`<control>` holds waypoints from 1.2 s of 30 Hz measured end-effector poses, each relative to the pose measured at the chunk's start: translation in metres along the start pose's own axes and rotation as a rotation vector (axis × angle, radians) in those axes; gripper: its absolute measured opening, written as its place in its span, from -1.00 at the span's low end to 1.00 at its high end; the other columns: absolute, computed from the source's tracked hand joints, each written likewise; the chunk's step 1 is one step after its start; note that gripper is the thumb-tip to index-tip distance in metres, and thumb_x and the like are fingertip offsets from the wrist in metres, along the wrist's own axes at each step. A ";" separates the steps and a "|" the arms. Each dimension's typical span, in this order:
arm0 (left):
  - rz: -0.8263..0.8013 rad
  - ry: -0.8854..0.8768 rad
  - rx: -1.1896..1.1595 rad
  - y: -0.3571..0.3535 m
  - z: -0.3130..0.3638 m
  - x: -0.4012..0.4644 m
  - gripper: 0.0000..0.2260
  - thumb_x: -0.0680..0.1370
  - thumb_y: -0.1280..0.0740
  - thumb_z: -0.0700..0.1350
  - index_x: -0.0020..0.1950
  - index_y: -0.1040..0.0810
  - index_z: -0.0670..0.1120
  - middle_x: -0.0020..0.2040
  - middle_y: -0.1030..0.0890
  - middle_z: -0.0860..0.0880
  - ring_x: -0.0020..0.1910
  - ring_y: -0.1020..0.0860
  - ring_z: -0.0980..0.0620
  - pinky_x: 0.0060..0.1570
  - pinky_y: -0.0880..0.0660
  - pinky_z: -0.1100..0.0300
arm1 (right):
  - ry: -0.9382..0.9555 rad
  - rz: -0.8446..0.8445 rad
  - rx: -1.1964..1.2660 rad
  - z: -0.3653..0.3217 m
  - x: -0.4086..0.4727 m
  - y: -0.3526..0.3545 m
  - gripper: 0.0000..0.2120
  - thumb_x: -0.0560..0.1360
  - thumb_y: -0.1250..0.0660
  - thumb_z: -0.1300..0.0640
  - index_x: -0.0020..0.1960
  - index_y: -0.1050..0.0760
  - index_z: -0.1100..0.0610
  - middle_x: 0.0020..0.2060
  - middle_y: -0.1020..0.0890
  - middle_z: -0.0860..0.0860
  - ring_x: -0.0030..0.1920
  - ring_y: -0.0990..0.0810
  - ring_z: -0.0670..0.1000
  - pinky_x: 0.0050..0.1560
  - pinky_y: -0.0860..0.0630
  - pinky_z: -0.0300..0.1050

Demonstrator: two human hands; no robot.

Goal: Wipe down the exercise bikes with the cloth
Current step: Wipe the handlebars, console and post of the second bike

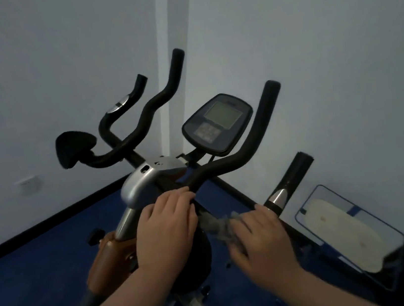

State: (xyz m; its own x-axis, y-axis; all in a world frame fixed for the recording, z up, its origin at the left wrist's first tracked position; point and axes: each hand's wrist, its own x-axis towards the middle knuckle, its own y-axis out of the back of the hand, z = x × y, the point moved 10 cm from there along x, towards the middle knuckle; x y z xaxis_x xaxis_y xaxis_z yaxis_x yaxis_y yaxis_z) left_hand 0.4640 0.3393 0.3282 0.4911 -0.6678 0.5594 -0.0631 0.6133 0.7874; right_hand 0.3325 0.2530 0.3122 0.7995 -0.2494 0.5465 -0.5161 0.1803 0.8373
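Note:
An exercise bike (138, 187) with a silver and brown frame stands in front of me. Its black handlebars (257, 132) curve upward and a console (217, 124) with a grey screen sits between them. My left hand (166, 231) lies on the black handlebar base, fingers curled over it. My right hand (259, 238) presses a crumpled grey cloth (219, 225) against the lower part of the handlebar, next to the left hand. Part of the cloth is hidden under my right palm.
White walls meet in a corner right behind the bike. A black skirting board runs along a blue floor (32, 280). A dark framed panel (349, 233) with a pale oval surface leans at the right wall. A wall socket (28, 183) sits low at left.

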 end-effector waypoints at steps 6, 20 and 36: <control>-0.233 -0.172 -0.033 -0.025 0.045 0.017 -0.81 0.61 -0.21 -0.03 0.13 -0.56 0.02 0.11 -0.60 0.09 0.13 -0.56 0.06 0.24 -0.40 0.09 | 0.231 -0.123 -0.211 0.075 0.032 0.033 -0.74 0.37 -0.50 0.14 0.03 -0.61 0.17 -0.08 -0.64 0.07 -0.07 -0.62 0.11 0.31 -0.33 -0.01; -0.281 -0.152 -0.043 -0.033 0.040 0.019 -0.66 0.64 0.07 0.06 -0.11 -0.48 0.15 -0.22 -0.54 0.19 -0.15 -0.51 0.20 0.36 -0.23 0.16 | -0.005 -0.152 -0.228 0.077 0.036 0.057 -0.85 0.51 -0.39 0.16 0.04 -0.62 0.20 0.03 -0.67 0.08 0.12 -0.61 0.08 0.46 -0.24 0.06; -0.221 -0.173 -0.070 -0.029 0.044 0.020 -0.62 0.59 0.10 0.07 -0.19 -0.48 0.12 -0.31 -0.51 0.16 -0.23 -0.51 0.17 0.31 -0.28 0.11 | -1.442 0.629 0.894 0.113 -0.062 0.049 -0.53 0.59 -0.10 -0.26 -0.06 -0.64 0.04 -0.08 -0.68 0.03 -0.04 -0.63 0.06 -0.01 -0.55 -0.03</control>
State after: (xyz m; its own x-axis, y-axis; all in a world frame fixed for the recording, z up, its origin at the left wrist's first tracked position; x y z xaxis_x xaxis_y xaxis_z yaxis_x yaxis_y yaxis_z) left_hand 0.4375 0.2902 0.3281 0.3301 -0.8467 0.4173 0.0923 0.4689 0.8784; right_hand 0.2233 0.1694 0.3210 -0.1737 -0.9820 -0.0739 -0.9848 0.1734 0.0110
